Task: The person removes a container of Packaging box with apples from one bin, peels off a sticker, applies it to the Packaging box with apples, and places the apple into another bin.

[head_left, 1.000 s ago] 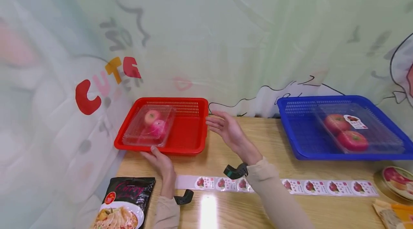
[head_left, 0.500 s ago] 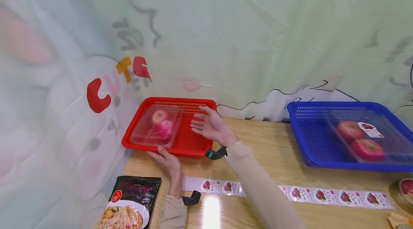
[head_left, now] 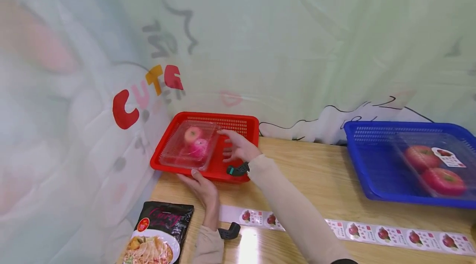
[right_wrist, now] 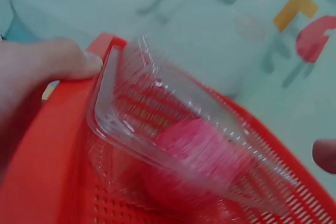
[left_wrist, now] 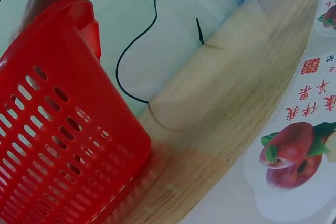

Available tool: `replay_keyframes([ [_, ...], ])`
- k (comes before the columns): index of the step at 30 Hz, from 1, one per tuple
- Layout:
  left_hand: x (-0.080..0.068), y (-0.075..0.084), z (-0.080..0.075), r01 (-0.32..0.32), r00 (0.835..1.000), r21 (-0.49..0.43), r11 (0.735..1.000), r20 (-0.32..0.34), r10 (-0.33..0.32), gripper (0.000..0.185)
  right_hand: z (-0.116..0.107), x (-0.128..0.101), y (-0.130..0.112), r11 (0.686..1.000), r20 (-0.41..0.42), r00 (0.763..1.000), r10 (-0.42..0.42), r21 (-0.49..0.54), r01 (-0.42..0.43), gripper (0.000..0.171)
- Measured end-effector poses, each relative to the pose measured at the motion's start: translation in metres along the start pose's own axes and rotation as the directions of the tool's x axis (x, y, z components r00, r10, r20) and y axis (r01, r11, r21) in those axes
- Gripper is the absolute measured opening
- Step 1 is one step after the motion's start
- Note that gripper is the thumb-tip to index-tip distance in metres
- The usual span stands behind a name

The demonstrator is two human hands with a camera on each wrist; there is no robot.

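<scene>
With the rim of the red basket (head_left: 219, 176) pinched by the left grip (head_left: 203, 188), the clear box (head_left: 189, 149) inside it risked being tipped if clipped by the spread right grip (head_left: 239, 148).

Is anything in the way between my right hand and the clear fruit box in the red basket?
Nothing visible: your right hand is over the red basket, beside the clear fruit box, with no object between.

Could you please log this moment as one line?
left hand: holds red basket by near rim | right hand: over red basket, near clear box | clear box: in red basket, fruit inside
</scene>
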State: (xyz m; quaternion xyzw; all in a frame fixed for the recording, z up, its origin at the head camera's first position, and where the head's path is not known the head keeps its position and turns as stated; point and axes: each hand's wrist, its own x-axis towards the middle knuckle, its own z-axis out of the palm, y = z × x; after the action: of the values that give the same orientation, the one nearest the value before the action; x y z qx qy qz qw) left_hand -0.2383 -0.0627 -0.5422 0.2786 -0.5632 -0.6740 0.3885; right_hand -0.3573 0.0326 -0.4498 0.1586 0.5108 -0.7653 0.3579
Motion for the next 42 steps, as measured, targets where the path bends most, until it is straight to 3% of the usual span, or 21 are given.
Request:
replay_keyframes([
  [6,-0.001,0.0,0.001,-0.015,1.0,-0.041,0.999,0.001,0.015,0.074,0.005,0.014,0.009,0.999,0.036,0.999,0.035,-0.037,-0.033,0.101],
  [15,0.002,0.0,0.002,-0.058,0.998,-0.092,0.994,0.005,0.059,0.078,0.015,0.02,0.014,0.996,0.118,0.992,0.045,-0.086,-0.035,0.067],
  [21,0.002,0.0,0.003,-0.056,0.998,-0.096,0.994,0.005,0.056,0.076,0.019,0.025,0.016,0.99,0.136,0.989,0.055,-0.137,-0.036,0.057],
  [25,0.002,-0.001,0.003,-0.011,1.0,-0.087,0.996,0.01,0.012,0.071,0.02,0.028,0.018,0.986,0.14,0.989,0.047,-0.164,-0.023,0.057],
  [32,0.0,0.003,0.003,0.095,0.995,-0.146,0.985,0.033,-0.092,0.069,0.017,0.028,0.018,0.996,0.107,0.994,0.029,-0.085,-0.02,0.057],
  [37,0.0,0.009,0.003,0.18,0.983,-0.229,0.957,0.076,-0.166,0.069,0.017,0.027,0.017,1.0,0.088,0.996,0.007,-0.011,-0.006,0.053],
  [42,0.003,0.016,0.001,0.266,0.961,-0.324,0.908,0.162,-0.224,0.068,0.02,0.027,0.014,0.998,0.117,0.993,0.021,0.059,-0.028,0.067],
])
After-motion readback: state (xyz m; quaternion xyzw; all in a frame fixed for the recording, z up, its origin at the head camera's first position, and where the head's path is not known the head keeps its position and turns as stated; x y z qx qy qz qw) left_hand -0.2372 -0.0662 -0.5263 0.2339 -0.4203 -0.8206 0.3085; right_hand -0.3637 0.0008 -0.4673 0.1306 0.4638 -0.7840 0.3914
